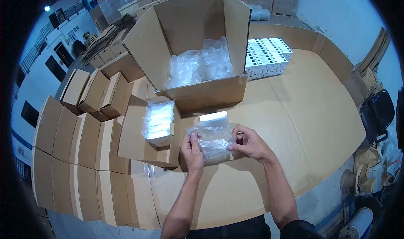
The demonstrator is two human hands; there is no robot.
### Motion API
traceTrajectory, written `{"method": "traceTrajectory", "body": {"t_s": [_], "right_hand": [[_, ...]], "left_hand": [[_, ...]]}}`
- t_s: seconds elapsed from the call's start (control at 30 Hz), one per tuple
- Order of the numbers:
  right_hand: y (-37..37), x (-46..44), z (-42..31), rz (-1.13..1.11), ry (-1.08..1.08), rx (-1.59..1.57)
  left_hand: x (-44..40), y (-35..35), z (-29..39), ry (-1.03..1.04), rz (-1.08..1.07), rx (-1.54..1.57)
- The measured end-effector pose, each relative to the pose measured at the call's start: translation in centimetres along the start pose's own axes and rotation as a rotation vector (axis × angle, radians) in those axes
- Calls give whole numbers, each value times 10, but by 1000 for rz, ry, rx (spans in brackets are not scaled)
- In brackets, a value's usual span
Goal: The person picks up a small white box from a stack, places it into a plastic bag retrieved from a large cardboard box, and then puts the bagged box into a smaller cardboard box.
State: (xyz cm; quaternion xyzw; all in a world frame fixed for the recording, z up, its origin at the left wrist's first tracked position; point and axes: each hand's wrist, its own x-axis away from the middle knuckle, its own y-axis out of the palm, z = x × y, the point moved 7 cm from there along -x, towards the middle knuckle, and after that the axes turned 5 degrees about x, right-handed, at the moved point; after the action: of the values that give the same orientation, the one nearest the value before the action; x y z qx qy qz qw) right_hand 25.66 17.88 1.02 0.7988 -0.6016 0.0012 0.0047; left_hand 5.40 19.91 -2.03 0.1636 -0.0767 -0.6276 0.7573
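Well, your tabletop carries a big open box with clear bags in it. Nearer your left stands a smaller open box holding wrapped packs; stacked white boxes sit right of the big one. Over the tabletop, your left hand grips one side of a plastic bag, and your right hand pinches the other. At its far edge shows a white piece, whether inside it is unclear.
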Motion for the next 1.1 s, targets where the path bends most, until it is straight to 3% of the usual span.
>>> {"method": "traceTrajectory", "body": {"t_s": [0.17,0.27,0.37,0.43,0.53,0.73,0.87,0.93,1.0,1.1], "right_hand": [[1,7,4,-111,128,-10],[-5,7,14,-178,229,167],[-9,1,5,11,69,223],[-10,-5,6,188,-40,56],[-7,-6,9,317,-118,51],[-2,-3,14,621,-130,96],[5,3,17,736,-101,170],[6,11,-6,852,-264,400],[7,13,-14,842,-235,422],[6,14,-16,815,-193,469]], "left_hand": [[4,3,3,52,-8,-97],[5,9,9,91,2,-119],[6,9,5,69,-26,-114],[7,9,3,37,-57,-125],[11,19,10,138,-107,-209],[18,24,16,141,-85,-270],[17,18,7,111,-106,-286],[15,16,3,105,-112,-286],[12,15,12,244,-62,-297],[12,15,20,170,-85,-154]]}}
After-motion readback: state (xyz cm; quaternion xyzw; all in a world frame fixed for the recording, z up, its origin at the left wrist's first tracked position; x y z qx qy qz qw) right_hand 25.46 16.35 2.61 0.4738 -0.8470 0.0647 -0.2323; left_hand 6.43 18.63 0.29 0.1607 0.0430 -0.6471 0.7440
